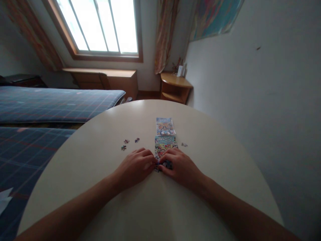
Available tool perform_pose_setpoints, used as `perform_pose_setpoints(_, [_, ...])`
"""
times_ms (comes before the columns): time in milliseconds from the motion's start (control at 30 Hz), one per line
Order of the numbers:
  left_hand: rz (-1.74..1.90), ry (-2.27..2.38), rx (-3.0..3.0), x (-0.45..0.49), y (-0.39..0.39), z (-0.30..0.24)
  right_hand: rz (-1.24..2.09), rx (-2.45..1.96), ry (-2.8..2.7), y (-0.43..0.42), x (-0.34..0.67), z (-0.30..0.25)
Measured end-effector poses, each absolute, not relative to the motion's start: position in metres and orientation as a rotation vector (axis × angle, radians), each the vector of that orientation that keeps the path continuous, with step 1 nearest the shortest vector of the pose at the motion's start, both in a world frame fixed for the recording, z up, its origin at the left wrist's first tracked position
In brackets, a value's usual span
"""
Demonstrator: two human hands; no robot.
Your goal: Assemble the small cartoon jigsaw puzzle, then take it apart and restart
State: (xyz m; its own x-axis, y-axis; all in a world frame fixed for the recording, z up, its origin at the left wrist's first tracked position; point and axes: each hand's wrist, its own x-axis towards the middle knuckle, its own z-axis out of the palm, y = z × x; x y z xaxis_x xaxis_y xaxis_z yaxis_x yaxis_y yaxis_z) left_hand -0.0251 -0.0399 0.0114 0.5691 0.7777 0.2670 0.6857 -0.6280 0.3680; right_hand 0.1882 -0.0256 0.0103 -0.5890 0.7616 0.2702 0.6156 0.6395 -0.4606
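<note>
A small, partly assembled jigsaw puzzle (165, 144) lies on the round white table (105, 167), with a printed picture card (164, 126) just beyond it. My left hand (136, 166) and my right hand (179, 165) rest on the table at the puzzle's near edge, fingers curled and fingertips pinched together on small puzzle pieces (164, 164) between them. Loose pieces (124, 144) lie to the left of the puzzle and one loose piece (184, 144) to its right.
A bed with a blue plaid cover (50, 103) stands to the left of the table. A wooden bench (105, 77) runs under the window, a corner shelf (175, 87) sits by the curtain, and a white wall is close on the right.
</note>
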Motion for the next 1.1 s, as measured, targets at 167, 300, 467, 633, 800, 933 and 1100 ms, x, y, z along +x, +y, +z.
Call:
perform_pose_setpoints(167, [0.574, 1.096, 2.615, -0.03, -0.039, 0.013, 0.426, -1.068, -2.435, -0.025, 0.189, 0.009])
perform_pose_setpoints(300, [0.529, 1.052, 2.643, -0.032, -0.038, 0.016, 0.402, -1.047, -2.441, -0.023, 0.189, 0.007])
perform_pose_setpoints(467, [0.464, 1.034, 2.734, -0.036, -0.036, 0.017, 0.4, -1.017, -2.433, -0.022, 0.191, 0.007])
perform_pose_setpoints(633, [0.456, 0.963, 2.879, -0.04, -0.034, 0.014, 0.437, -0.919, -2.514, -0.02, 0.197, 0.014])
perform_pose_setpoints(800, [0.471, 0.871, 3.07, -0.038, -0.033, 0.016, 0.46, -0.85, -2.526, -0.02, 0.201, 0.018])
perform_pose_setpoints(933, [0.474, 0.856, 3.14, -0.037, -0.034, 0.018, 0.471, -0.853, -2.54, -0.02, 0.203, 0.017])
perform_pose_setpoints(1100, [0.529, 0.85, 3.157, -0.038, -0.033, 0.016, 0.478, -0.832, -2.549, -0.018, 0.204, 0.017])
